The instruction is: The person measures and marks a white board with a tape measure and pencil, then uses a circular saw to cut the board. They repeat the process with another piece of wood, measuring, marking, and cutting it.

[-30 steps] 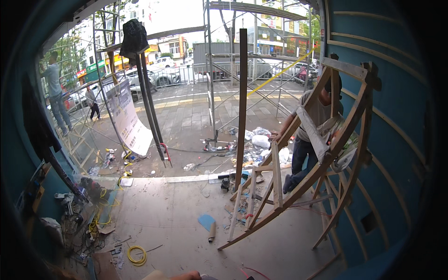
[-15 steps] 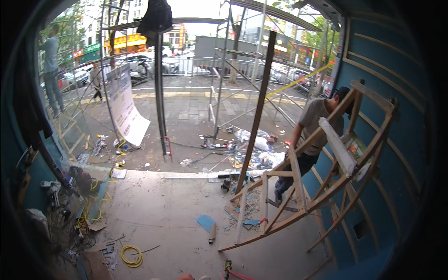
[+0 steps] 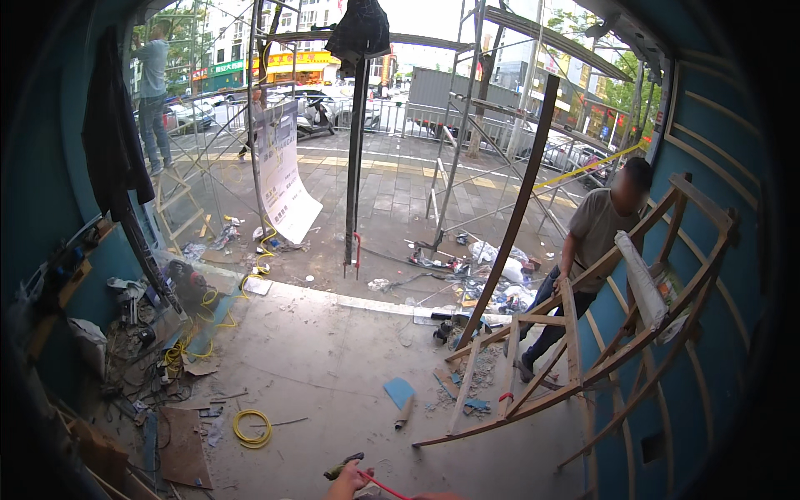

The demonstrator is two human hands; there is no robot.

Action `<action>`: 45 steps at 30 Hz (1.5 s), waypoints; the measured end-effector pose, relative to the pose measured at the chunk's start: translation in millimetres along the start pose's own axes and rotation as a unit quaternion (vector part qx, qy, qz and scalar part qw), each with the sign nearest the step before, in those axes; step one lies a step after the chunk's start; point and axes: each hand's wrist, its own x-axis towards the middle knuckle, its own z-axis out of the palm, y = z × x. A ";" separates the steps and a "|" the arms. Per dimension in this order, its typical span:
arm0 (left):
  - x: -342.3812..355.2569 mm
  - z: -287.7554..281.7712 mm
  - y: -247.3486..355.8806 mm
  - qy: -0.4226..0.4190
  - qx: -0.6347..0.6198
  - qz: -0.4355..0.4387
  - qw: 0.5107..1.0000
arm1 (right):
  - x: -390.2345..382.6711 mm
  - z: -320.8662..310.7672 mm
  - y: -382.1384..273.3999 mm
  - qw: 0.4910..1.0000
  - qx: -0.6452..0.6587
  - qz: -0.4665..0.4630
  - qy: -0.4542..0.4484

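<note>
At the bottom middle, my left hand (image 3: 358,478) is closed round a small dark green and black tool with a red hose (image 3: 385,486), which looks like an air nail gun (image 3: 342,467). The tool is held above the floor, pointing left. Only a strip of skin from my right hand or arm (image 3: 437,497) shows at the lower edge; its fingers are hidden. Ahead to the right, a wooden frame (image 3: 543,397) of curved and straight battens leans by the wall. A co-worker (image 3: 602,223) stands behind it with one hand on the wood.
A yellow coiled hose (image 3: 252,429), a blue scrap (image 3: 399,392) and a brown board (image 3: 185,446) lie on the floor. Tools and cables clutter the left wall. A dark post (image 3: 518,200) leans at the doorway. Scaffolding (image 3: 454,125) and rubbish bags (image 3: 500,265) stand outside.
My view has swung left. The nail gun, earlier upright at the lower edge with no hand visible on it, is now in my left hand. The co-worker has turned and lifted their head.
</note>
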 end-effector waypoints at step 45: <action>-79.2 -13.6 109.3 0.185 0.408 0.113 0.887 | -687.7 79.9 0.6 0.101 -0.335 0.614 0.707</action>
